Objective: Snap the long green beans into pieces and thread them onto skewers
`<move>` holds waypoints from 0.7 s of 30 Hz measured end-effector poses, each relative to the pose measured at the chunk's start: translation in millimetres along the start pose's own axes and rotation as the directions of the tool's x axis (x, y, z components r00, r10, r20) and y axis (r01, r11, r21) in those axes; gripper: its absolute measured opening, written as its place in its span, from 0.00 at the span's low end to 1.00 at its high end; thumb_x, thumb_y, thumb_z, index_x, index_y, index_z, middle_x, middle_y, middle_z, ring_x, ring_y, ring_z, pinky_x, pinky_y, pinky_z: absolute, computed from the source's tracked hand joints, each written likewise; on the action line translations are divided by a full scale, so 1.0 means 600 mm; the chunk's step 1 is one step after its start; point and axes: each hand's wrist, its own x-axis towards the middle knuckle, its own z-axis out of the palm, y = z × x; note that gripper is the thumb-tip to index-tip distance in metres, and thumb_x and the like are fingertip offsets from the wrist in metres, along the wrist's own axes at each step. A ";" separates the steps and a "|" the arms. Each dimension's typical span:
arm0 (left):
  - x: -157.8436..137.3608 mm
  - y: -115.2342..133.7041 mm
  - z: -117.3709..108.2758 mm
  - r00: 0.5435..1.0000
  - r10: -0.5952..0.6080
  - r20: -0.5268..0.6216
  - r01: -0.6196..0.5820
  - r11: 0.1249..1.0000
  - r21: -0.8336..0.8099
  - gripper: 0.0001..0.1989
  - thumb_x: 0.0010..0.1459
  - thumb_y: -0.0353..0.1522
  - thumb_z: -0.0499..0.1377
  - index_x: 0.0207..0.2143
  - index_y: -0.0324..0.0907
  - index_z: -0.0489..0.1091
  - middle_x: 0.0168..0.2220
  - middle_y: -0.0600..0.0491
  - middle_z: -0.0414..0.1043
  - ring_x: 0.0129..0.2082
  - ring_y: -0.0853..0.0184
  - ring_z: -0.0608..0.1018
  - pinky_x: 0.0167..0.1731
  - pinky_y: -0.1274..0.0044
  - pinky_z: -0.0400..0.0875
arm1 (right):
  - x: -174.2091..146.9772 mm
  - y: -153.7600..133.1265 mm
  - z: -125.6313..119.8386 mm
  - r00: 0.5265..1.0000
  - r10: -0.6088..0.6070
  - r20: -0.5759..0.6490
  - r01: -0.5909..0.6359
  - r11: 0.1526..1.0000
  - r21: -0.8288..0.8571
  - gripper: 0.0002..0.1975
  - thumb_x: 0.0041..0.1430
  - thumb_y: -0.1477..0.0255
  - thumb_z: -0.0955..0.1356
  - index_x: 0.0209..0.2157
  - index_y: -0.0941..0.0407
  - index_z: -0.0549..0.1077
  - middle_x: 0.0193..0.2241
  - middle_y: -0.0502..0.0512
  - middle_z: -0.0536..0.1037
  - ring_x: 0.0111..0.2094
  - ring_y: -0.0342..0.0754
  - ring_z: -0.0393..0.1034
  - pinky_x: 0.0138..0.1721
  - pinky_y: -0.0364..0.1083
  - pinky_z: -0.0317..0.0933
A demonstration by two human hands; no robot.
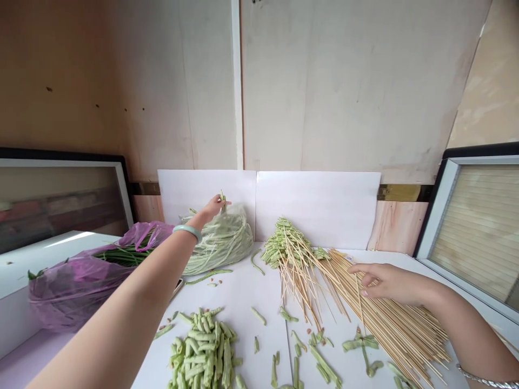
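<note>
My left hand (217, 205) reaches to the back and is closed on a long bean (222, 196), whose tip sticks up above the fingers. It is over a clear plastic bag of long beans (223, 240). My right hand (381, 282) is above a spread of bamboo skewers (389, 324), fingers curled. A single skewer (360, 305) slants down from its fingers. Between the hands lies a stack of skewered bean pieces (286, 240), with bare stick ends toward me. A heap of cut bean pieces (205, 348) sits at the front.
A purple bag of green vegetables (81, 286) lies at the left, partly behind my forearm. Loose bean scraps (324, 364) are scattered across the white tabletop (243, 302). White boards (316, 208) stand along the back, with framed glass panes (478, 227) on either side.
</note>
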 end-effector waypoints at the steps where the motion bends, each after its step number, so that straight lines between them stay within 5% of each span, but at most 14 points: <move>1: 0.004 0.007 -0.011 0.999 -0.015 -0.032 0.013 0.998 -0.063 0.17 0.62 0.37 0.56 0.51 0.39 0.65 0.50 0.46 0.68 0.45 0.62 0.74 0.43 0.65 0.72 | 0.002 0.003 0.001 1.000 -0.010 -0.006 0.010 1.000 0.002 0.31 0.39 0.64 0.68 0.49 0.55 0.75 0.36 0.58 0.81 0.41 0.60 0.74 0.44 0.48 0.65; 8: 0.055 0.119 -0.113 0.946 -0.021 -0.322 -0.126 0.894 -0.429 0.17 0.62 0.37 0.56 0.51 0.39 0.65 0.49 0.47 0.68 0.44 0.62 0.74 0.42 0.66 0.73 | 0.006 0.016 0.002 0.997 -0.066 -0.029 0.067 0.998 0.004 0.29 0.40 0.62 0.68 0.48 0.54 0.76 0.33 0.56 0.82 0.36 0.59 0.76 0.40 0.49 0.67; 14: 0.064 0.234 -0.201 0.902 0.069 -0.427 -0.313 0.784 -0.535 0.06 0.61 0.34 0.57 0.41 0.45 0.65 0.35 0.53 0.72 0.34 0.68 0.78 0.35 0.73 0.72 | 0.004 0.003 0.002 0.987 -0.124 -0.101 0.123 0.992 -0.022 0.27 0.41 0.61 0.68 0.45 0.55 0.77 0.31 0.56 0.82 0.35 0.60 0.76 0.39 0.53 0.68; 17: 0.036 0.264 -0.210 0.919 0.128 -0.373 -0.345 0.721 -0.602 0.06 0.56 0.32 0.62 0.32 0.43 0.65 0.33 0.51 0.73 0.34 0.65 0.78 0.34 0.72 0.73 | -0.004 -0.022 0.001 0.973 -0.176 -0.146 0.172 0.984 -0.045 0.26 0.43 0.61 0.67 0.44 0.57 0.77 0.30 0.57 0.81 0.33 0.60 0.76 0.38 0.53 0.68; 21: -0.062 0.255 -0.171 0.934 0.243 -0.262 -0.357 0.650 -0.670 0.05 0.57 0.27 0.59 0.29 0.40 0.65 0.35 0.49 0.73 0.33 0.64 0.78 0.34 0.69 0.74 | -0.019 -0.065 0.008 0.955 -0.240 -0.177 0.230 0.970 -0.076 0.20 0.49 0.62 0.66 0.43 0.56 0.77 0.31 0.56 0.81 0.33 0.57 0.75 0.38 0.51 0.67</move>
